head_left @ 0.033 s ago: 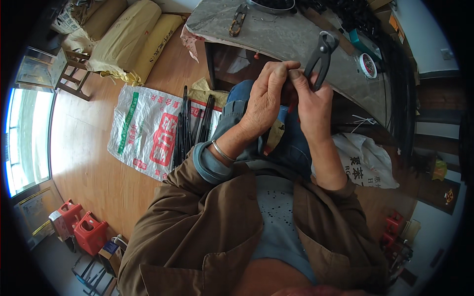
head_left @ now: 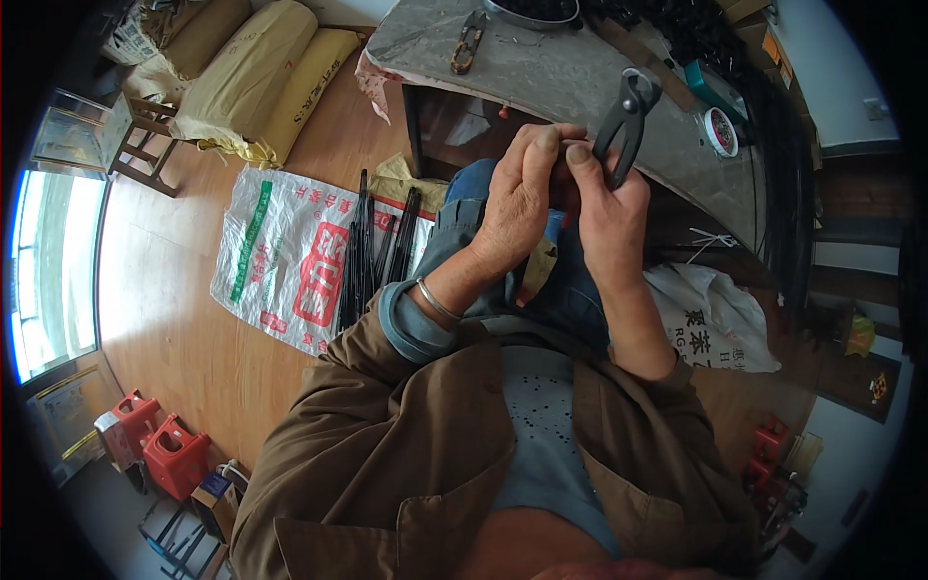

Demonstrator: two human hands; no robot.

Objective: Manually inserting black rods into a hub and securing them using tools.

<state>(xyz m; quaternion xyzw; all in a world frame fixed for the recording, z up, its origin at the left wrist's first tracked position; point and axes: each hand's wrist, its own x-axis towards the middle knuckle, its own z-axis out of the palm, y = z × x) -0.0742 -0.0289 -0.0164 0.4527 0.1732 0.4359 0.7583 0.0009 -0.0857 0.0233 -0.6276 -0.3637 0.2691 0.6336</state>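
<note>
Above my lap both hands are close together, thumbs side by side. My right hand (head_left: 611, 198) is closed around dark end-cutting pincers (head_left: 628, 126), their jaws pointing up over the table edge. Its fingers are mostly hidden behind the thumb. Beside it, my left hand (head_left: 520, 193) is closed, fingers curled away from view. Anything small between its fingertips is hidden. Under my hands a tan cloth or paper piece (head_left: 538, 269) rests against my blue trousers. Black thin strips (head_left: 358, 253) lie in bundles on a printed white sack (head_left: 275, 256) at my left.
A grey-topped table (head_left: 541, 77) stands ahead, bearing thread snips (head_left: 468, 43), a metal bowl (head_left: 532, 12), a round white tub (head_left: 720, 130) and black strands. Large wrapped bales (head_left: 246, 82) lie far left beside a wooden stool (head_left: 145, 140). Another white sack (head_left: 710, 314) slumps at right; red stools (head_left: 177, 456) stand lower left.
The pincers and my right hand have shifted slightly downward and left. My left hand stays almost in place.
</note>
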